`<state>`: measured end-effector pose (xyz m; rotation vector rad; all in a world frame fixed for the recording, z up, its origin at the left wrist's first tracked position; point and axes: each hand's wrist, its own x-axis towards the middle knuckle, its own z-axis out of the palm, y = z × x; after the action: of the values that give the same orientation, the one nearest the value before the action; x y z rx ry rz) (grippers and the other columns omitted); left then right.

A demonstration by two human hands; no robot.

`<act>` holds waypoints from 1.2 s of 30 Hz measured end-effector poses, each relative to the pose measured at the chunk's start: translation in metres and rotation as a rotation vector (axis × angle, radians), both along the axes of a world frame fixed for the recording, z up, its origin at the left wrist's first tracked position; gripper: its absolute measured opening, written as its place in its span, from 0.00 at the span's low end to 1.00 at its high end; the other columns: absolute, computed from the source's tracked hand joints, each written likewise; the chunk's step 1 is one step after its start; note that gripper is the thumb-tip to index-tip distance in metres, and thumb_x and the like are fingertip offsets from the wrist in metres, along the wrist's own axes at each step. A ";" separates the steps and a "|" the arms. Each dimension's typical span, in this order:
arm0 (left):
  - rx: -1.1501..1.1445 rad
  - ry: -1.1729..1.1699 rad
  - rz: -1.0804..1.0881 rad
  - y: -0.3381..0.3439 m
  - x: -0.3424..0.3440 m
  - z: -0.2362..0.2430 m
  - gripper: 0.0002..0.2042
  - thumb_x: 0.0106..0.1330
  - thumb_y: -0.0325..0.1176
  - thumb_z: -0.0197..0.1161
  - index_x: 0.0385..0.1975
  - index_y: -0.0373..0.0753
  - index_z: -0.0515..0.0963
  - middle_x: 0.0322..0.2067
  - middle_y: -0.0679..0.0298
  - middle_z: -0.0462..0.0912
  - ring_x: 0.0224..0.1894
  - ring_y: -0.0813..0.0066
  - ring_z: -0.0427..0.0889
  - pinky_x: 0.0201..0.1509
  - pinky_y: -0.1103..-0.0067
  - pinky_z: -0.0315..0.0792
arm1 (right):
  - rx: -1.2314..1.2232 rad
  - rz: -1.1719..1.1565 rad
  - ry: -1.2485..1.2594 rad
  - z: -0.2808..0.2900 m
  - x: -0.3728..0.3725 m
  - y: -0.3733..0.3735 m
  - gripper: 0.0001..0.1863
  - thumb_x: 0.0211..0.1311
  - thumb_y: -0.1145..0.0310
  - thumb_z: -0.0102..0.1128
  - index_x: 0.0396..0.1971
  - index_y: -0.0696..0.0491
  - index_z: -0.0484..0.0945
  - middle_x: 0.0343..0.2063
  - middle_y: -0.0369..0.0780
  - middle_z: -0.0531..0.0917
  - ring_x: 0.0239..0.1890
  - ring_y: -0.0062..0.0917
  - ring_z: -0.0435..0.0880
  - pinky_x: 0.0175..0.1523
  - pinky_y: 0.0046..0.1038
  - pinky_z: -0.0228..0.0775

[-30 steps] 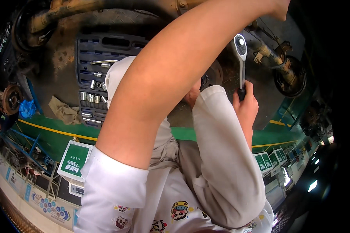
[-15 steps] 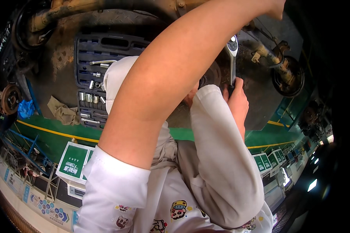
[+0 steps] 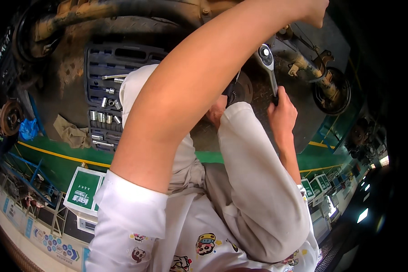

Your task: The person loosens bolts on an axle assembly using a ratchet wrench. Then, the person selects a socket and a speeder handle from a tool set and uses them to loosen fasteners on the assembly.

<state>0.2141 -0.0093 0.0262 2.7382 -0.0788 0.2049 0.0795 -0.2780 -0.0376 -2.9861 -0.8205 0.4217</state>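
Note:
My right hand (image 3: 283, 113) is closed round the dark handle of a ratchet wrench (image 3: 272, 75). The wrench's silver head points away from me, toward a rusty axle assembly (image 3: 299, 61). What its drive end meets is hidden. Across the middle of the picture my bare left forearm stretches to the far right. At its end, my left hand (image 3: 316, 14) is by the top edge near the axle parts, with its fingers out of sight. A round metal disc (image 3: 245, 88) lies below the wrench, partly covered by my forearm and leg.
To the left an open dark socket case (image 3: 105, 59) holds several chrome sockets (image 3: 101, 117). A tan cloth (image 3: 70, 131) lies beside it. A long rusty beam (image 3: 136, 11) runs along the far side, and a drum-like hub (image 3: 333, 90) stands at the right.
My right hand has moved to the right with the wrench's handle end, while the wrench head has shifted slightly left, so the wrench lies more slanted. My left hand stays near the top edge.

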 end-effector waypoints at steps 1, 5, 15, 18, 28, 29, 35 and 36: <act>0.000 0.002 0.000 0.001 -0.001 0.000 0.19 0.54 0.40 0.61 0.44 0.40 0.84 0.48 0.55 0.84 0.58 0.57 0.77 0.65 0.58 0.64 | 0.020 0.024 0.010 0.000 0.001 0.000 0.18 0.48 0.77 0.59 0.42 0.51 0.71 0.34 0.42 0.82 0.31 0.46 0.82 0.32 0.43 0.73; -0.003 -0.003 -0.018 0.004 -0.002 -0.001 0.18 0.53 0.39 0.61 0.43 0.39 0.84 0.47 0.55 0.84 0.57 0.56 0.77 0.65 0.58 0.64 | 0.082 0.070 0.067 -0.001 0.006 -0.005 0.23 0.45 0.79 0.61 0.45 0.53 0.72 0.34 0.43 0.83 0.31 0.45 0.82 0.33 0.42 0.74; -0.016 -0.035 -0.107 0.006 -0.001 -0.003 0.14 0.53 0.37 0.61 0.36 0.41 0.85 0.43 0.56 0.84 0.52 0.56 0.79 0.59 0.56 0.70 | 0.248 0.084 0.095 -0.004 0.011 -0.016 0.24 0.43 0.79 0.64 0.46 0.53 0.74 0.34 0.43 0.83 0.31 0.43 0.83 0.32 0.39 0.75; -0.018 -0.062 -0.131 0.008 -0.002 -0.005 0.13 0.53 0.37 0.61 0.36 0.42 0.86 0.42 0.57 0.84 0.50 0.57 0.80 0.58 0.55 0.71 | 0.271 0.077 0.110 -0.005 0.013 -0.017 0.24 0.43 0.79 0.64 0.46 0.52 0.75 0.33 0.44 0.83 0.31 0.43 0.83 0.32 0.39 0.75; -0.089 -0.102 -0.101 0.005 -0.002 -0.005 0.14 0.53 0.39 0.61 0.38 0.48 0.86 0.43 0.62 0.83 0.51 0.60 0.78 0.57 0.56 0.70 | 0.148 -0.079 -0.001 -0.003 0.001 0.006 0.20 0.48 0.72 0.61 0.45 0.46 0.78 0.33 0.45 0.84 0.34 0.46 0.83 0.36 0.40 0.76; -0.059 -0.121 -0.052 0.002 -0.003 -0.010 0.14 0.52 0.40 0.61 0.38 0.49 0.86 0.44 0.65 0.83 0.52 0.62 0.78 0.56 0.58 0.70 | 0.025 -0.202 -0.037 -0.004 -0.005 0.015 0.19 0.48 0.71 0.61 0.44 0.46 0.78 0.31 0.44 0.84 0.33 0.44 0.84 0.35 0.41 0.75; -0.043 -0.089 -0.062 0.001 -0.002 0.004 0.16 0.53 0.41 0.60 0.41 0.48 0.84 0.46 0.68 0.83 0.53 0.64 0.77 0.53 0.63 0.70 | -0.115 -0.442 -0.174 -0.009 -0.009 0.032 0.13 0.48 0.68 0.60 0.37 0.48 0.78 0.25 0.43 0.84 0.30 0.41 0.85 0.35 0.42 0.76; -0.036 -0.099 -0.083 0.000 -0.003 0.006 0.16 0.53 0.41 0.60 0.41 0.48 0.84 0.46 0.68 0.83 0.53 0.64 0.77 0.53 0.63 0.70 | -0.065 -0.423 -0.211 -0.012 -0.009 0.032 0.12 0.48 0.67 0.60 0.35 0.48 0.77 0.24 0.42 0.84 0.29 0.39 0.85 0.34 0.40 0.76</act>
<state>0.2108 -0.0089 0.0323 2.6819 -0.2131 0.3150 0.0701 -0.2463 -0.0493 -3.1791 -0.1646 0.1209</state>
